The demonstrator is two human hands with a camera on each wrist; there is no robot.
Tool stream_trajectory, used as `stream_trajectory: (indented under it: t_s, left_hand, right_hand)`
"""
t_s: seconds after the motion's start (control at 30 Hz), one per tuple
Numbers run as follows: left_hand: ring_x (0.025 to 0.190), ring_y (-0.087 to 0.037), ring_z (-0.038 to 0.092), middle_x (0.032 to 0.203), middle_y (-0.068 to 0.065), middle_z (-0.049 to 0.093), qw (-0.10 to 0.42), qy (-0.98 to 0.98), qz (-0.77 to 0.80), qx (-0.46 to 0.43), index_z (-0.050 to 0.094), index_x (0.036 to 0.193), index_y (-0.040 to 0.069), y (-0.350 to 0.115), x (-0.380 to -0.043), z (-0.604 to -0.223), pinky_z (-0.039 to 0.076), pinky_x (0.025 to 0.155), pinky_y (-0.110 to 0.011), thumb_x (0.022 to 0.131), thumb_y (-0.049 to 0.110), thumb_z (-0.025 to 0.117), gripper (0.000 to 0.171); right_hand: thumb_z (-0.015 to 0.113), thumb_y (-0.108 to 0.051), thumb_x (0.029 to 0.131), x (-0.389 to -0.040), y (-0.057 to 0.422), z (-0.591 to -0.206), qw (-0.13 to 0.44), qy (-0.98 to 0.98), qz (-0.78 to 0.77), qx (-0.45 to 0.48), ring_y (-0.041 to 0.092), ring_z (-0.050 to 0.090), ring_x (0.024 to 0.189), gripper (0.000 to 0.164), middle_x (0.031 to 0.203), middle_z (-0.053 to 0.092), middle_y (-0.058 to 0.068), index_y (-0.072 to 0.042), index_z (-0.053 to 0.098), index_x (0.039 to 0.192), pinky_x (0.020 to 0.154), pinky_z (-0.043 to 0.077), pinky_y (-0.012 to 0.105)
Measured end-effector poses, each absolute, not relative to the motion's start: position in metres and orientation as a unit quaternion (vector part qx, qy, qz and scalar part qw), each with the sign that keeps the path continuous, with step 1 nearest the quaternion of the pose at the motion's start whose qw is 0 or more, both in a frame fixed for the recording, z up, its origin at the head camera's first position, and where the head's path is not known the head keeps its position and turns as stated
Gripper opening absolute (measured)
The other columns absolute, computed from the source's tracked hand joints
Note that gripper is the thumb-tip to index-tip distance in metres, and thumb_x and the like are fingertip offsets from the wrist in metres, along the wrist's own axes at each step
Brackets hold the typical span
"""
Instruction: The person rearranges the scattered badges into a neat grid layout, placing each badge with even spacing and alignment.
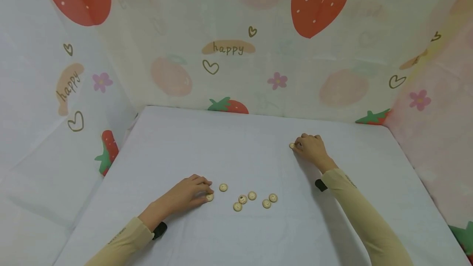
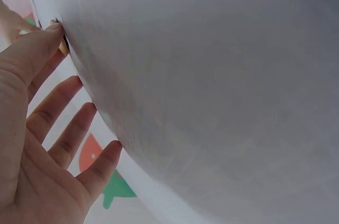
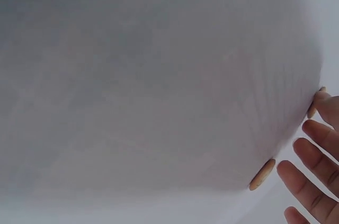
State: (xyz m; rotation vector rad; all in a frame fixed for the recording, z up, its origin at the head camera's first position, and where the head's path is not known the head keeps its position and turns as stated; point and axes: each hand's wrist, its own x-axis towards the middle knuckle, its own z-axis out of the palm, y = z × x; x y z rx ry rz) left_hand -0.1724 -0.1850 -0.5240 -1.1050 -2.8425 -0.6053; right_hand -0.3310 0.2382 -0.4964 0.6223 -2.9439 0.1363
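In the head view, my left hand (image 1: 192, 192) is low over the table, thumb and index finger at the edges of a round wooden button (image 1: 210, 197). The left wrist view shows this button (image 2: 64, 47) between thumb and index finger, the other fingers spread. Farther back on the right, my right hand (image 1: 311, 150) pinches another wooden button (image 1: 292, 145) that lies at the cloth. In the right wrist view, that button (image 3: 311, 109) is by the thumb, and a second button (image 3: 262, 175) lies near the other fingertips; the head view hides this one behind the hand.
Several more wooden buttons lie between the hands: a single button (image 1: 223, 187) near the left hand, a cluster with one button (image 1: 237, 206) in front, and a pair with one button (image 1: 273, 197) to the right. White cloth (image 1: 207, 143) covers the table; a printed curtain (image 1: 166, 32) hangs behind.
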Motion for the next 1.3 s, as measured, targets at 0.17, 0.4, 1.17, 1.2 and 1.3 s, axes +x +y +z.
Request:
stream_trajectory:
  t_s: [0.17, 0.4, 1.17, 1.2, 1.3]
  left_hand:
    - [0.111, -0.018, 0.052, 0.118, 0.001, 0.059, 0.021, -0.914, -0.194, -0.355, 0.067, 0.106, 0.022, -0.184, -0.171, -0.522, 0.046, 0.090, -0.041, 0.086, 0.026, 0.067, 0.021]
    - [0.111, -0.019, 0.051, 0.118, 0.000, 0.059, 0.022, -0.916, -0.191, -0.352, 0.067, 0.106, 0.022, -0.183, -0.171, -0.520, 0.047, 0.088, -0.042, 0.086, 0.026, 0.067, 0.021]
    - [0.114, -0.020, 0.050, 0.122, 0.000, 0.058, 0.003, -0.918, -0.191, -0.347, 0.066, 0.108, 0.022, -0.183, -0.170, -0.520, 0.045, 0.090, -0.043, 0.087, 0.028, 0.065, 0.021]
    - [0.114, -0.020, 0.050, 0.122, 0.000, 0.058, 0.003, -0.918, -0.191, -0.347, 0.066, 0.108, 0.022, -0.183, -0.170, -0.520, 0.045, 0.091, -0.043, 0.087, 0.028, 0.065, 0.022]
    - [0.114, -0.020, 0.050, 0.121, 0.000, 0.058, 0.004, -0.919, -0.192, -0.345, 0.066, 0.108, 0.022, -0.183, -0.171, -0.521, 0.045, 0.091, -0.043, 0.087, 0.028, 0.065, 0.022]
  right_hand:
    - [0.064, -0.031, 0.088, -0.329, 0.238, -0.493, 0.072, -0.975, 0.054, 0.205, 0.030, 0.062, 0.082, 0.030, 0.093, 0.064, 0.011, -0.004, 0.069, 0.100, 0.084, 0.042, 0.052]
    - [0.064, -0.029, 0.088, -0.327, 0.238, -0.489, 0.081, -0.973, 0.060, 0.210, 0.028, 0.062, 0.082, 0.027, 0.094, 0.064, 0.010, -0.005, 0.069, 0.100, 0.083, 0.042, 0.051]
    - [0.069, -0.022, 0.083, -0.295, 0.246, -0.493, 0.073, -0.968, 0.104, 0.217, 0.025, 0.062, 0.081, 0.019, 0.090, 0.064, 0.005, -0.009, 0.070, 0.096, 0.080, 0.044, 0.050]
    - [0.069, -0.022, 0.084, -0.294, 0.246, -0.493, 0.071, -0.967, 0.107, 0.219, 0.025, 0.062, 0.081, 0.018, 0.090, 0.064, 0.005, -0.009, 0.070, 0.096, 0.080, 0.044, 0.050]
    - [0.069, -0.023, 0.084, -0.290, 0.245, -0.494, 0.071, -0.964, 0.117, 0.226, 0.023, 0.062, 0.080, 0.018, 0.088, 0.064, 0.004, -0.009, 0.071, 0.095, 0.080, 0.043, 0.050]
